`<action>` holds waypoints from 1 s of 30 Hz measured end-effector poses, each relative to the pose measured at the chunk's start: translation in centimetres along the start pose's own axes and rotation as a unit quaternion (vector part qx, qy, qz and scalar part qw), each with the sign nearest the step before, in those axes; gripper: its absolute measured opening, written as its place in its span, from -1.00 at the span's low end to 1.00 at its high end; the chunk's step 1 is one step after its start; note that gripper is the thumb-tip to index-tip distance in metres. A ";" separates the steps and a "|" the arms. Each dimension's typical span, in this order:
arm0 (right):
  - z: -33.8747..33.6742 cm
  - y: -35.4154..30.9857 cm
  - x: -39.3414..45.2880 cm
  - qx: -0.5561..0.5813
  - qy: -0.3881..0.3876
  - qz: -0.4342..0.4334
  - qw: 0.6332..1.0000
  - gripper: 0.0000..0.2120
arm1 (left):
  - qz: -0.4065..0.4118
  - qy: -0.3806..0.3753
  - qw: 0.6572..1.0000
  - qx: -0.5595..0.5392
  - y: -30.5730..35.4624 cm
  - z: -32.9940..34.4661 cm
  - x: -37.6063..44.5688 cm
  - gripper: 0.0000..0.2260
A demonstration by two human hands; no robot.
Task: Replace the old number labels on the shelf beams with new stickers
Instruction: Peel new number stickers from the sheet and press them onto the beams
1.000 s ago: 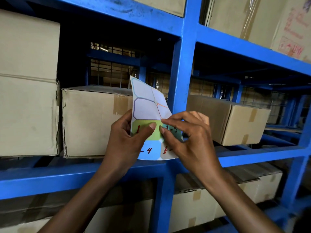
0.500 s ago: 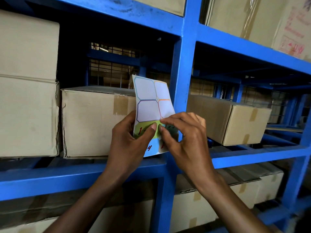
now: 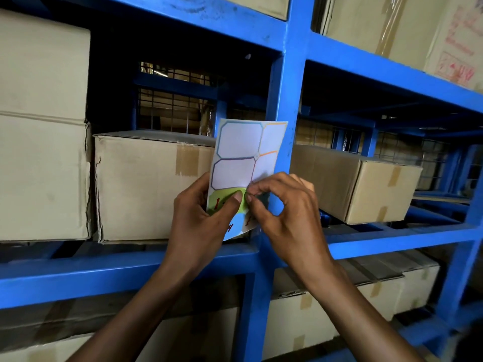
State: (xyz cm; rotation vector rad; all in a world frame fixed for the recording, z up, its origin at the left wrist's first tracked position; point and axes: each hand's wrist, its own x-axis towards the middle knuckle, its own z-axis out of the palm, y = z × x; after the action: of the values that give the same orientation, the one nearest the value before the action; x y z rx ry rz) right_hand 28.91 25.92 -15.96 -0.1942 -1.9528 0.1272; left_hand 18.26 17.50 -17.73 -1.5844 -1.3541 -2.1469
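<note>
A sticker sheet (image 3: 243, 158) stands upright in front of the blue shelf upright (image 3: 290, 105). Its upper label spaces are blank outlines; lower down sit a green sticker (image 3: 222, 201) with a red number, a light-blue one and a tan one. My left hand (image 3: 201, 226) grips the sheet's lower left, thumb pressed on the green sticker. My right hand (image 3: 285, 220) pinches at the green sticker's right edge with thumb and forefinger. The horizontal shelf beam (image 3: 104, 273) runs just below my hands.
Cardboard boxes fill the shelf: a tall one (image 3: 41, 131) at left, a taped one (image 3: 146, 184) behind the sheet, another (image 3: 360, 181) to the right. More boxes sit on the lower and upper levels. Wire mesh backs the rack.
The sheet has turned more upright and shifted slightly right. My right fingertips have closed in on the green sticker's right edge, and both hands have drawn closer together.
</note>
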 end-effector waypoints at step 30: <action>0.6 0.5 0.0 -0.152 0.028 -0.068 0.986 -0.90 | -0.082 0.002 0.996 -0.027 -0.3 0.5 0.8 -0.69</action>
State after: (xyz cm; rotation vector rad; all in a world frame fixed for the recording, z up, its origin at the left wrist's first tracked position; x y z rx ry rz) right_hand 28.36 26.40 -16.31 -0.2600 -1.9165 -0.2665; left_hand 18.06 18.28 -17.26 -1.5368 -1.4858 -2.2974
